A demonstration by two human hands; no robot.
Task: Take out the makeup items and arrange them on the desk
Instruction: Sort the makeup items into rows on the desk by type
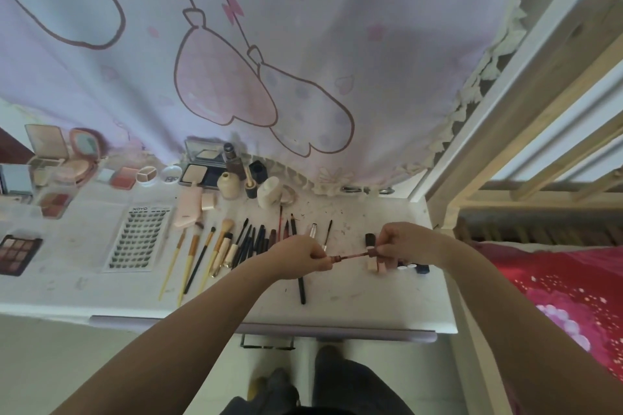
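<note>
While left hand (305, 254) and right hand (403, 244) pinched opposite ends of slim stick (350, 256) at frame centre, slip risked scattering brushes (215, 249) on desk (371, 300).

A pale lilac curtain (236, 44) printed with pink cartoon outlines and bows hangs behind the white desk (387, 296), its frilled hem brushing the desktop. To the right stands a pale wooden bed frame (505, 131) with a red flowered bedspread (556, 280). Soft, even light falls on the pale floor (101, 347).
</note>
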